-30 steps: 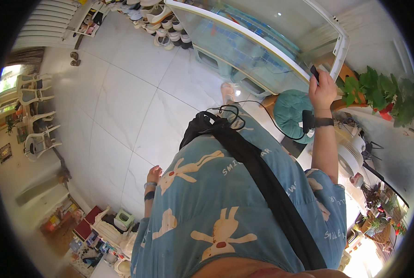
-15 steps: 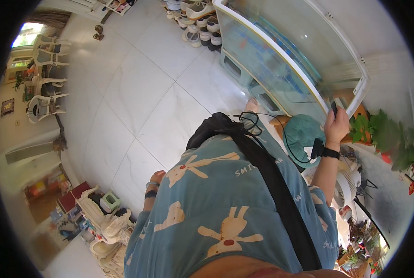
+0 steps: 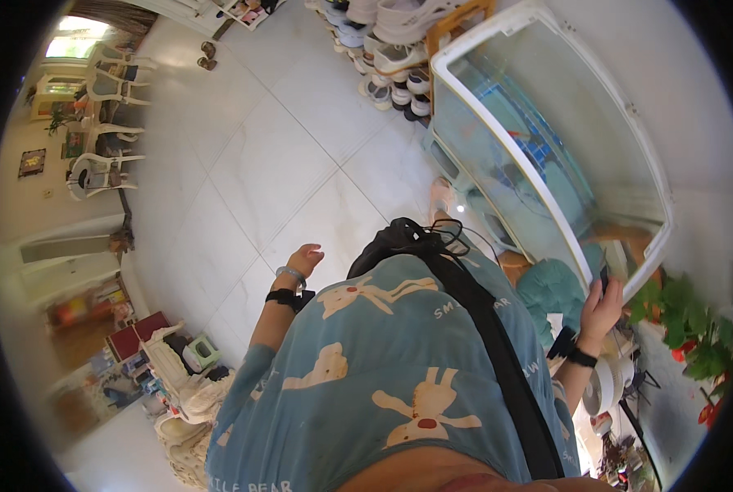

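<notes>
My right hand [image 3: 601, 313] is at the near corner of a glass fish tank [image 3: 539, 184] with a white rim. Its fingers are closed around a small dark object [image 3: 603, 277], mostly hidden, whose kind I cannot make out. My left hand [image 3: 305, 259] hangs in the air over the floor, left of my blue patterned clothing. The fingers there are loosely stretched, and nothing shows in them. Dark bands circle both wrists, and a bracelet [image 3: 291, 275] sits on the left one. Blue grid-like pieces [image 3: 539, 156] show through the tank's glass.
Shoes [image 3: 395, 57] are stacked beyond the tank. A round teal cushioned seat [image 3: 547, 295] stands below its near corner, with leafy red-flowered plants [image 3: 682, 320] and a white fan [image 3: 608, 381] at the right. White chairs [image 3: 96, 176] line the far left of the tiled floor [image 3: 276, 148].
My left hand has come up and forward from beside my body, fingers more extended. My right hand stays by the tank's corner, lower in view. The whole view has shifted, moving the tank rightward.
</notes>
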A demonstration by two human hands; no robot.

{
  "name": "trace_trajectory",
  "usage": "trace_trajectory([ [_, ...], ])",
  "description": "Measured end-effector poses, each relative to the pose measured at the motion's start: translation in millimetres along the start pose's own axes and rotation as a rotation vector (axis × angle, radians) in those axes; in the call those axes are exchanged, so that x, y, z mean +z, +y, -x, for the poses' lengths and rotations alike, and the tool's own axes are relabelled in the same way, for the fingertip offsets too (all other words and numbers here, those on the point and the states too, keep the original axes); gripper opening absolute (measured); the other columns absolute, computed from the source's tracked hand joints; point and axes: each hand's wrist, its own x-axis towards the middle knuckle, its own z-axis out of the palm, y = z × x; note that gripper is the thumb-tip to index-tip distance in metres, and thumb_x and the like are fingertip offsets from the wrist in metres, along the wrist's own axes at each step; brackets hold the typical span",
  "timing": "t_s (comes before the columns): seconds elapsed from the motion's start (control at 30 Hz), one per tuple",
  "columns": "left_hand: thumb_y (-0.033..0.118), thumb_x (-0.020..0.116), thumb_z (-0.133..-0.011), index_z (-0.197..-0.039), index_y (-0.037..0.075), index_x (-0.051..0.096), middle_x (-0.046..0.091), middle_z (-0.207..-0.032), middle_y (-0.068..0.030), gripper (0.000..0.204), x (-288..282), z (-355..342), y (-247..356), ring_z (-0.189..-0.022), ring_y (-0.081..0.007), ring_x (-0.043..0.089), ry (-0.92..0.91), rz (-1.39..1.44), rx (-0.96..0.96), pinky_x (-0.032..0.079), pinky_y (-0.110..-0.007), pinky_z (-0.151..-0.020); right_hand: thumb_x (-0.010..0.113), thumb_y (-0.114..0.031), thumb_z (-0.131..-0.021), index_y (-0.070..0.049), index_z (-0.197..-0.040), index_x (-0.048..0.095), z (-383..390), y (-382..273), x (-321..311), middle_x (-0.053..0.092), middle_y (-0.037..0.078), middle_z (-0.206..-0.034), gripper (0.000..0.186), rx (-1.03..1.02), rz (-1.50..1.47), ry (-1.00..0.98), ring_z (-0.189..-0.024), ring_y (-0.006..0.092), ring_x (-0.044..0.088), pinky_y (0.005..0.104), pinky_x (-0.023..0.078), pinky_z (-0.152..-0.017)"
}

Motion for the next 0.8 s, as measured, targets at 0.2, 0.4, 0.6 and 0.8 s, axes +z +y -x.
trace_trajectory([
  [0.2,0.028,0.056,-0.072,-0.102,0.006,0.052,0.058,-0.09,-0.0135,0.037,-29,-48,42,-0.085,-0.0223,0.055,-0.03,-0.037,0.033,0.043,-0.029,-0.074,0.05,-0.008,-0.071,-0.002,-0.09,0.05,-35,-67,31,0.048,0.015,-0.075,0.02,-0.075,-0.087,0.023,-0.067,0.033,0.047,0.0379,0.038,-0.058],
  [0.4,0.027,0.057,-0.073,-0.102,0.007,0.052,0.058,-0.089,-0.0124,0.036,-51,-59,74,-0.084,-0.0208,0.055,-0.001,0.053,0.035,0.042,-0.029,-0.074,0.045,-0.003,-0.074,0.0,-0.091,0.048,-76,-112,57,0.047,0.015,-0.078,0.017,-0.123,-0.264,-0.07,-0.069,0.0318,0.047,0.0355,0.038,-0.061],
  [0.6,0.03,0.056,-0.072,-0.104,0.007,0.051,0.057,-0.095,-0.014,0.04,-65,-56,35,-0.091,-0.0222,0.053,-0.012,0.047,-0.098,0.041,-0.03,-0.078,0.046,-0.005,-0.076,0.002,-0.089,0.048,-90,-133,70,0.049,0.017,-0.08,0.015,0.058,-0.326,-0.045,-0.073,0.031,0.048,0.034,0.039,-0.065],
  [0.8,0.031,0.055,-0.072,-0.104,0.003,0.051,0.058,-0.091,-0.0145,0.042,-96,-78,-65,-0.085,-0.0213,0.055,-0.099,-0.067,-0.113,0.043,-0.03,-0.072,0.042,-0.015,-0.082,0.002,-0.09,0.049,-97,-136,95,0.053,0.019,-0.082,0.02,0.28,-0.15,0.136,-0.073,0.0333,0.05,0.0348,0.04,-0.065],
])
